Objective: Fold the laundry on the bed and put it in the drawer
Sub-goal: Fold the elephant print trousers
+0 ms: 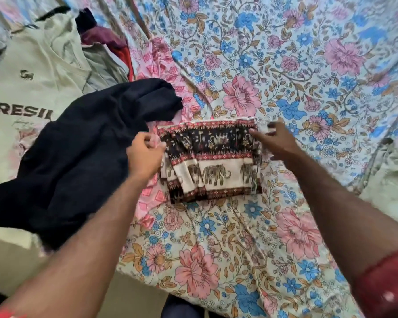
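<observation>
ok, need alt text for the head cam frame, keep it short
Two bare hands work a folded elephant-print cloth on a floral bedsheet: the left hand pinches its left edge, the right hand reaches open-fingered to its upper right corner. A crumpled dark navy garment and a pale green printed T-shirt lie unfolded to the left.

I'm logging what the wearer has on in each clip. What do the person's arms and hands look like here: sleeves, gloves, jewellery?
Both forearms are bare down to the hands. The left hand and right hand wear no gloves, and no rings or watch show. A red sleeve covers the right upper arm, with a few pale specks on it; a sliver of red cloth shows at the left arm's bottom edge too.
</observation>
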